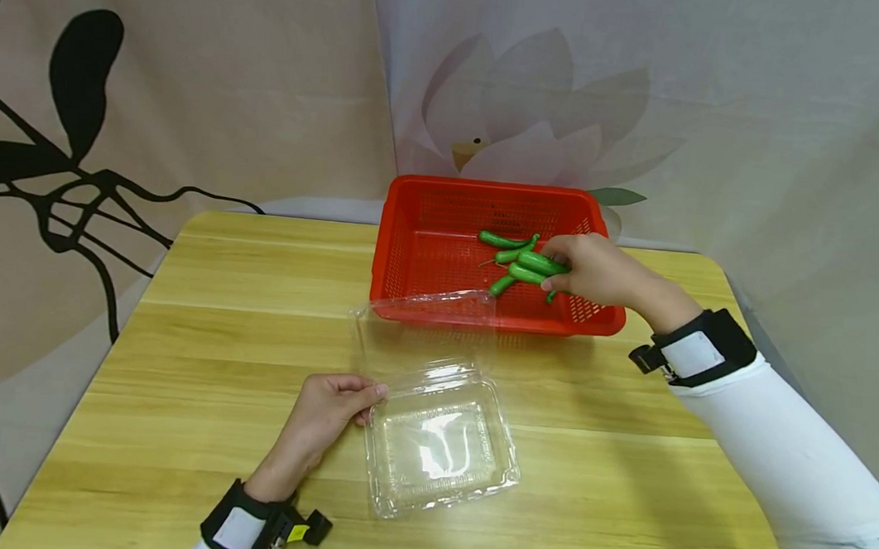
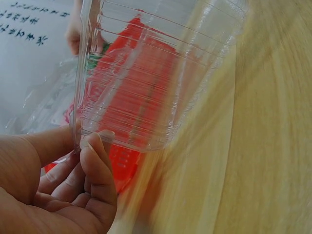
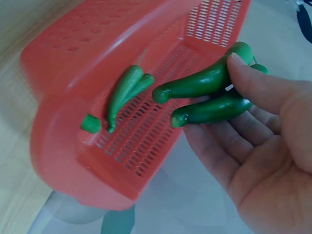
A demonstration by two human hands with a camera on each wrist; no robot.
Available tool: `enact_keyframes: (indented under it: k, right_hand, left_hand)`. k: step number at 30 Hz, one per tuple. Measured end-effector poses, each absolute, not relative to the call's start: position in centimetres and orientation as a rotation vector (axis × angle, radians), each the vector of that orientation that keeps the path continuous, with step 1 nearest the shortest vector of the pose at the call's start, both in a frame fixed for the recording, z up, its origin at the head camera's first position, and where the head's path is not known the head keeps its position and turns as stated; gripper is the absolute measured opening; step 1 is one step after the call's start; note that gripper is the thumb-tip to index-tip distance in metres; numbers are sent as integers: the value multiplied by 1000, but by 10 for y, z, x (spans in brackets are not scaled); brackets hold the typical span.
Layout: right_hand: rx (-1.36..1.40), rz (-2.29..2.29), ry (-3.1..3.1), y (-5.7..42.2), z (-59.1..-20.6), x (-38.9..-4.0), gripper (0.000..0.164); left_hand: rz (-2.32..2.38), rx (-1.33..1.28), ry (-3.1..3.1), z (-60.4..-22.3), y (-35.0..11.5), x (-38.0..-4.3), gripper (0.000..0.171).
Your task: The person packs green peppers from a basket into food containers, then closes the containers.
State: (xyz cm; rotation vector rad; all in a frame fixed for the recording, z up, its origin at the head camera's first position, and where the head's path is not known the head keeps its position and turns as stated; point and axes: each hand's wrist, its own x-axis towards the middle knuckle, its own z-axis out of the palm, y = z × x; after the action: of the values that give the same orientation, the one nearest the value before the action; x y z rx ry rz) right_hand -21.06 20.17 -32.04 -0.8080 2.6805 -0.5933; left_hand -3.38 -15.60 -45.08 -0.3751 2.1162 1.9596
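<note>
My left hand (image 1: 331, 410) pinches the left edge of a clear plastic clamshell box (image 1: 400, 463). The box lies open on the table, its lid (image 1: 421, 332) tipped back against the red basket (image 1: 489, 190). In the left wrist view, thumb and fingers meet on the rim of the box (image 2: 146, 97). Over the basket's right half, my right hand (image 1: 596, 270) grips green chili peppers (image 3: 204, 80); at least two show between thumb and fingers in the right wrist view. Several other green chilies (image 1: 503, 240) lie below on the basket floor.
The basket has perforated walls and stands at the back of the wooden table (image 1: 242, 339). Behind it hangs a pale cloth (image 1: 752, 142) with printed flowers and dark leaf shapes. Black bands with small cameras (image 1: 647, 357) sit on both wrists.
</note>
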Motion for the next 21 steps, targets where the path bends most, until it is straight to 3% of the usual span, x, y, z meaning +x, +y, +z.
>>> enact_keyframes:
  k: [21]
  right_hand:
    - [-869,-722,2739,199,-290,-168,32]
  left_hand:
    - [1951,-373,2124,-450,-158,-33,14]
